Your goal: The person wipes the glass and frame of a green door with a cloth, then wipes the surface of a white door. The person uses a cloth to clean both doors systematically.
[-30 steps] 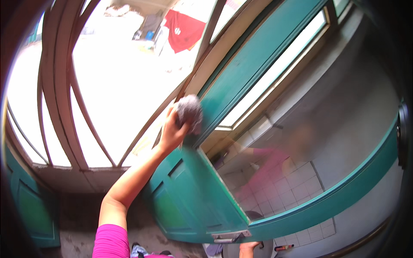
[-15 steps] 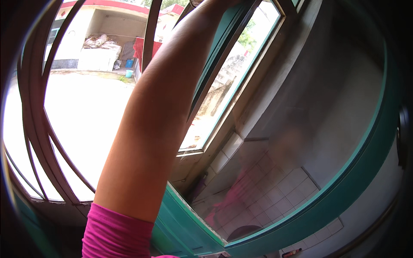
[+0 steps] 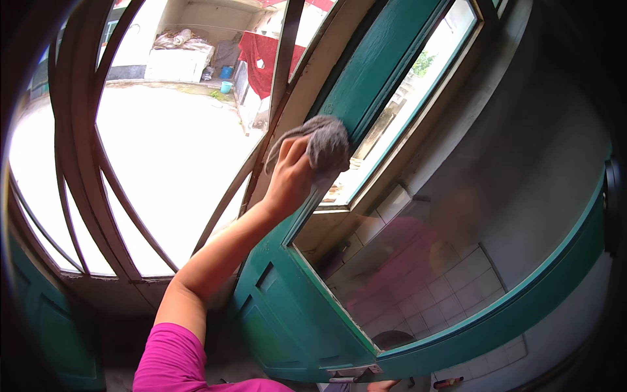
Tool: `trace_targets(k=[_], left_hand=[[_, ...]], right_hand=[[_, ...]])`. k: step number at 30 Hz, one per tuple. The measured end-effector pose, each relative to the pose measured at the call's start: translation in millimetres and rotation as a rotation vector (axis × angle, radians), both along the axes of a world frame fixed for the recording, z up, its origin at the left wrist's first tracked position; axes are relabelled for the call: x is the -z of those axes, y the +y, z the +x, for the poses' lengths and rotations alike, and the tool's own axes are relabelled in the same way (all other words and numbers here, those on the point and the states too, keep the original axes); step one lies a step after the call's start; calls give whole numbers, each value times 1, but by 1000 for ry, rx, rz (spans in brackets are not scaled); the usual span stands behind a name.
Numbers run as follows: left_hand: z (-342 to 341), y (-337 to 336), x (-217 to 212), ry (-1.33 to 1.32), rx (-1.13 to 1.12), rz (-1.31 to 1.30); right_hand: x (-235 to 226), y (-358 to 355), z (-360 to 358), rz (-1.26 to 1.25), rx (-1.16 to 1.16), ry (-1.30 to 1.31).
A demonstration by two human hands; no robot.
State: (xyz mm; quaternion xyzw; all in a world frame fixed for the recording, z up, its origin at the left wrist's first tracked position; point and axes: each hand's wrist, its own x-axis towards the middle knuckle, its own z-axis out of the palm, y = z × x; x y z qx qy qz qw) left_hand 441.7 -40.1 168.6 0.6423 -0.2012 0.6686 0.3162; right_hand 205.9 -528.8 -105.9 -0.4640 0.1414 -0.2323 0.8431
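Observation:
My left hand is closed on a crumpled grey cloth, its arm bare below a magenta sleeve. The cloth lies against the upright edge board of a green door, beside the glass pane. Dim reflections, a magenta patch among them, show in the pane. At the bottom edge only a bit of my right hand shows, below the door's lower frame. Its fingers are mostly cut off, so what it touches cannot be made out.
Dark curved bars stand at the left, with a bright yard behind them. Out there are a red cloth, a light-blue bucket and a covered pile. A metal latch sits on the door's lower edge.
My left arm has come down from the top of the door. The hand and grey cloth, out of view before, now show midway along the edge board. The view has shifted slightly.

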Motion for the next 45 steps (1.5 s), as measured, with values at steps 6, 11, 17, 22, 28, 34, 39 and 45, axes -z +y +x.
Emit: trace_targets(k=[6,11,17,22,28,34,39,45], left_hand=[[-43,3,222,355,-77,-98],[-83,37,346,828,68,-83],[-57,33,135,471,437,-384],[16,22,0,199,171,-241],[16,4,116,164,49,-403],[-33,-45,277,480,-4,-577],[-127,-161,284,596,244,-538],[-226,-241,288,497,365,-114]], right_hand=[[-16,23,3,-122,-28,-46],[0,9,8,-50,-60,-34],[3,-4,2,-102,-37,-26],[-1,4,7,-42,-110,-45],[-14,16,-1,-56,28,2],[-24,29,-6,-61,46,20],[-29,35,-16,-64,68,42],[-40,46,-9,-164,101,39]])
